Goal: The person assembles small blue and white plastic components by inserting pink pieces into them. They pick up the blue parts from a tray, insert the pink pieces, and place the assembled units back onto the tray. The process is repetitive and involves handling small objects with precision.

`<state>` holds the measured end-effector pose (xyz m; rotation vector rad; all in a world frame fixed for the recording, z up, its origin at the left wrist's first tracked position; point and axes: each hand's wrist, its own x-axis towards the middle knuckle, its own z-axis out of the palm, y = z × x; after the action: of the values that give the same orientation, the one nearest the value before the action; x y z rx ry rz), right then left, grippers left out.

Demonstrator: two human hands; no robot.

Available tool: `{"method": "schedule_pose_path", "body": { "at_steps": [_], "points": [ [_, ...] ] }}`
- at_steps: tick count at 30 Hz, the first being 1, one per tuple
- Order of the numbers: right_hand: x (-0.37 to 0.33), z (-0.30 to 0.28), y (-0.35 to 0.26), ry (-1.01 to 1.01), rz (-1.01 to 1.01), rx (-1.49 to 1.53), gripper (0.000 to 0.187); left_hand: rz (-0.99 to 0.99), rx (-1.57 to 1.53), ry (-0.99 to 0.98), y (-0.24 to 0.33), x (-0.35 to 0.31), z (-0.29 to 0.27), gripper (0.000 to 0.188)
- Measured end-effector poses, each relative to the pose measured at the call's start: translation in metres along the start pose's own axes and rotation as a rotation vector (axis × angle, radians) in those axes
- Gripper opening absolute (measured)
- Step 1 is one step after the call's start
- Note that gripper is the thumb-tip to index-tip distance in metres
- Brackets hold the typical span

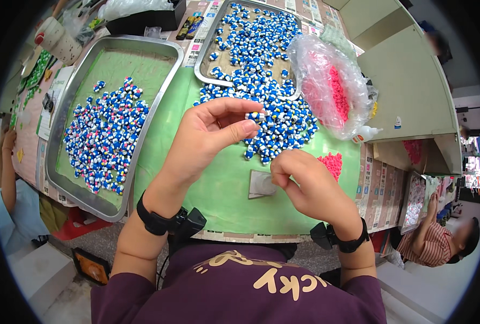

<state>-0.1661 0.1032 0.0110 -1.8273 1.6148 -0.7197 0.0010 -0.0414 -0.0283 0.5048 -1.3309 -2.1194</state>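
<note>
My left hand (205,132) pinches a small blue-and-white figurine (255,116) between thumb and fingertips, above the near part of the pile. Beneath it a heap of similar blue-and-white figurines (291,121) spreads over the green table cover (218,202). My right hand (310,181) is closed, its fingers bent down beside a small grey square plate (257,189) with a whitish patch. Whatever those fingertips hold is hidden. Just beyond the right hand lies a little pile of tiny pink pieces (333,163).
At left a metal tray (161,92) holds figurines with pink bits. Another metal tray (203,56) of figurines stands at the back. A clear plastic bag (312,81) of pink pieces and a white glue bottle (365,134) sit right, near a cabinet (407,81). People work on both sides.
</note>
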Motion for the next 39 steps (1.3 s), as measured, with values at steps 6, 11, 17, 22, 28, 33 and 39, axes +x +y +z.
{"method": "schedule_pose_path", "body": {
  "at_steps": [6, 11, 17, 22, 28, 33, 39],
  "points": [
    [0.011, -0.007, -0.013, 0.33, -0.005, 0.555, 0.025, -0.052, -0.085, -0.025, 0.001, -0.001, 0.006, 0.025],
    [0.031, 0.003, -0.015, 0.5, -0.018, 0.732, 0.027, -0.044, -0.197, 0.021, 0.005, -0.002, 0.016, 0.026],
    [0.041, 0.015, -0.012, 0.582, -0.005, 0.753, 0.025, 0.038, -0.123, 0.059, -0.001, -0.005, 0.016, 0.023],
    [0.042, 0.02, -0.011, 0.628, -0.025, 0.589, 0.025, 0.119, -0.044, 0.064, -0.003, -0.008, 0.017, 0.023],
    [0.045, 0.03, -0.004, 0.656, -0.036, 0.49, 0.027, 0.29, 0.052, 0.077, -0.007, -0.009, 0.015, 0.015],
    [0.036, 0.004, 0.004, 0.349, 0.202, 0.857, 0.036, 0.312, 0.108, 0.0, -0.005, -0.01, 0.012, 0.017],
    [0.005, -0.038, 0.029, 0.462, 0.178, 0.734, 0.027, 0.479, 0.153, 0.302, 0.012, -0.001, -0.019, 0.011]
  ]
}}
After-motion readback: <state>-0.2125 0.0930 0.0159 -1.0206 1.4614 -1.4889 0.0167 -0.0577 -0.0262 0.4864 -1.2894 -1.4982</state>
